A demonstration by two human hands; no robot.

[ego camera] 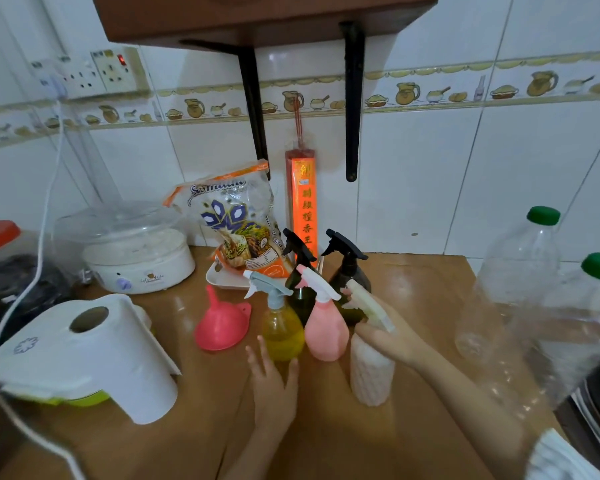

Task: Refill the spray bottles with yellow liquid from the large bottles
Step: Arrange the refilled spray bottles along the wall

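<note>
Several spray bottles stand together on the wooden counter (326,445). A yellow bottle (282,332) has a blue-grey trigger, and a pink bottle (326,334) stands to its right. A white textured bottle (371,374) stands nearest, and my right hand (390,336) grips its pale spray head at the neck. My left hand (272,379) hovers open just in front of the yellow bottle, fingers spread. Two dark bottles with black triggers (349,268) stand behind. A pink funnel (221,325) lies mouth down to the left. Two large clear bottles with green caps (520,271) stand at the right; they look empty.
A paper towel roll on a white holder (94,355) fills the near left. A white steamer (136,251), a red-lidded jar (0,258) and a snack bag on a tray (236,226) line the back. A white cable (42,244) hangs from the wall sockets. A shelf juts out overhead.
</note>
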